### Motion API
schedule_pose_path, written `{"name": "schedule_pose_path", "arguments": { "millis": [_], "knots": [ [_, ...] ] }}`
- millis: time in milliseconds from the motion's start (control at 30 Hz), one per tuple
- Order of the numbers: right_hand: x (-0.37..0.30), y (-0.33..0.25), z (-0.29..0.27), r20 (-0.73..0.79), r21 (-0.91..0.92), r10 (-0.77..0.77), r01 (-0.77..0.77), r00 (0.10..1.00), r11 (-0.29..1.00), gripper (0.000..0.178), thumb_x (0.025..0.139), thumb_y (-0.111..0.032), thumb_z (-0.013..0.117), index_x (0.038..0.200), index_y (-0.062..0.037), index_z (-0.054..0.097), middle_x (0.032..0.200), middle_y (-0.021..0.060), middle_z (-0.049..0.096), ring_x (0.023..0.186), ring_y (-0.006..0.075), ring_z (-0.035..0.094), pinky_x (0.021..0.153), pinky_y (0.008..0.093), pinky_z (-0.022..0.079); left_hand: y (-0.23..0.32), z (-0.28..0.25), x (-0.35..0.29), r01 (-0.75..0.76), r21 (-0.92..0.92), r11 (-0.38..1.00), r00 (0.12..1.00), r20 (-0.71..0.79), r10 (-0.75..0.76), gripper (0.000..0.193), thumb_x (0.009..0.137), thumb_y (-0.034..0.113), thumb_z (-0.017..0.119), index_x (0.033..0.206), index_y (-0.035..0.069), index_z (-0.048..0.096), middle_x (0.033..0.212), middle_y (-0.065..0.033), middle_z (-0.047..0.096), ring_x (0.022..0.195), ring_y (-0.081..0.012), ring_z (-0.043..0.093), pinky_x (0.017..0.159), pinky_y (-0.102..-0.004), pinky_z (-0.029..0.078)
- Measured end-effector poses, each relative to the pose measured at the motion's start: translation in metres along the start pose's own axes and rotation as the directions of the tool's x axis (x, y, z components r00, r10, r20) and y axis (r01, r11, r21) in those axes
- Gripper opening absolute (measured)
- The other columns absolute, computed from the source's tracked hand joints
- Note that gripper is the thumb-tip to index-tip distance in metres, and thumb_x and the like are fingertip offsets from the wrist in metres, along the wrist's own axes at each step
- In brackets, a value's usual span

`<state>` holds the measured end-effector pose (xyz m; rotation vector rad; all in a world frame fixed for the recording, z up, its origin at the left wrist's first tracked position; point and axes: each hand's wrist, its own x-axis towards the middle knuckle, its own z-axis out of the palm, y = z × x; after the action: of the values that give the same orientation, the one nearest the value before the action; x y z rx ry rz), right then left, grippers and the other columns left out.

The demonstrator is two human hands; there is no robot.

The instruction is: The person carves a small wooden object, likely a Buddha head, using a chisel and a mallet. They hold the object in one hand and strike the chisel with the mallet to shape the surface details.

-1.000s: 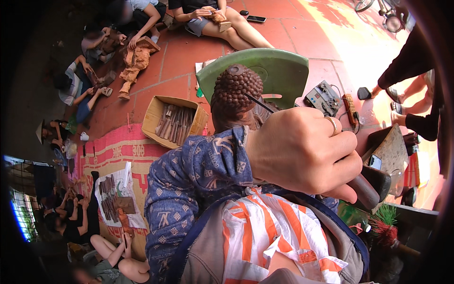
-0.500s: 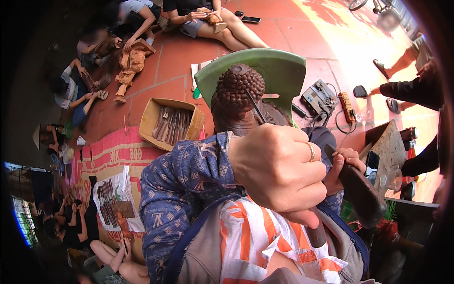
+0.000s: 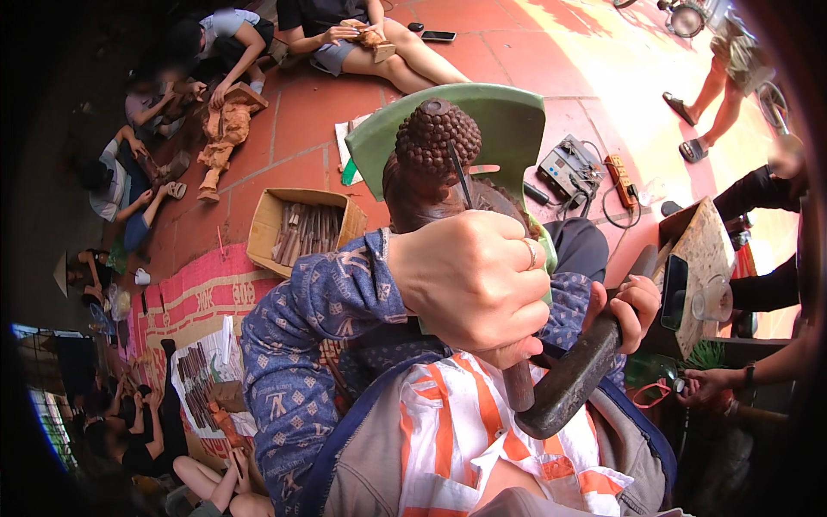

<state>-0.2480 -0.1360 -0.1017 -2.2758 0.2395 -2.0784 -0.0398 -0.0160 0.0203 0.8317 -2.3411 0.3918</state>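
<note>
My left hand (image 3: 474, 289), a ring on one finger, is wrapped round a chisel. Its thin metal blade (image 3: 460, 175) reaches up to the curls of a dark wooden carved head (image 3: 438, 138), and its wooden handle (image 3: 519, 386) sticks out below my fist. In my right hand (image 3: 636, 308) is a dark wooden mallet (image 3: 568, 379). The mallet's thick end lies right beside the butt of the chisel handle; whether they touch, I cannot tell. Behind the carving stands a green plastic chair (image 3: 517, 121). My left hand hides part of the carving's lower body.
A cardboard box (image 3: 263, 226) of chisels sits to the left on the tiled floor. More chisels (image 3: 198, 379) lie on paper over a pink mat. At right are a grey electrical unit (image 3: 568, 168), an orange power strip (image 3: 618, 179) and a phone (image 3: 674, 280). Several people sit around.
The mallet has swung left and down to the end of the chisel handle. My left hand keeps its grip on the chisel. A person's hand now shows at the lower right.
</note>
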Motion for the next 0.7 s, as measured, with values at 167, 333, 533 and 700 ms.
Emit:
{"name": "schedule_pose_path", "arguments": {
  "millis": [167, 333, 533, 700],
  "knots": [
    [0.002, -0.002, 0.006, -0.018, 0.090, 0.049, -0.047, 0.999, 0.995, 0.034, 0.072, -0.016, 0.083, 0.085, -0.0096, 0.051, 0.072, 0.0058, 0.049, 0.065, 0.0197, 0.049, 0.067, 0.0394, 0.050, 0.011, -0.002, 0.001, 0.060, 0.009, 0.998, 0.998, 0.028, -0.060, 0.031, 0.067, 0.028, 0.059, 0.054, 0.013, 0.036, 0.056, 0.0006, 0.034, 0.047, -0.0133, 0.041, 0.042, -0.0277, 0.029],
    [-0.004, 0.001, 0.008, -0.010, 0.172, 0.105, -0.102, 0.994, 0.980, 0.034, 0.073, -0.014, 0.082, 0.085, -0.0085, 0.051, 0.072, 0.0056, 0.048, 0.064, 0.0199, 0.047, 0.065, 0.0387, 0.048, 0.029, -0.008, 0.009, 0.250, 0.288, 0.924, 0.968, -0.061, -0.243, 0.040, 0.079, 0.031, 0.058, 0.052, 0.012, 0.036, 0.052, 0.0008, 0.032, 0.043, -0.0124, 0.039, 0.040, -0.0263, 0.028],
    [-0.026, 0.002, 0.016, 0.052, 0.357, 0.306, -0.304, 0.951, 0.883, 0.035, 0.072, -0.010, 0.081, 0.085, -0.0080, 0.049, 0.073, 0.0052, 0.047, 0.063, 0.0188, 0.045, 0.065, 0.0381, 0.046, 0.037, 0.003, 0.019, 0.346, 0.158, 0.925, 0.936, 0.013, -0.352, 0.033, 0.070, 0.045, 0.062, 0.073, 0.013, 0.052, 0.063, 0.0016, 0.041, 0.051, -0.0110, 0.044, 0.040, -0.0238, 0.030],
    [-0.021, 0.008, 0.017, 0.177, 0.509, 0.311, -0.358, 0.934, 0.783, 0.031, 0.072, 0.000, 0.076, 0.087, -0.0068, 0.049, 0.074, 0.0055, 0.047, 0.066, 0.0177, 0.044, 0.066, 0.0351, 0.044, 0.035, 0.013, 0.028, 0.312, 0.201, 0.929, 0.949, -0.031, -0.312, 0.028, 0.068, 0.033, 0.066, 0.084, 0.011, 0.062, 0.064, 0.0029, 0.043, 0.052, -0.0084, 0.045, 0.041, -0.0218, 0.032]
  ]
}}
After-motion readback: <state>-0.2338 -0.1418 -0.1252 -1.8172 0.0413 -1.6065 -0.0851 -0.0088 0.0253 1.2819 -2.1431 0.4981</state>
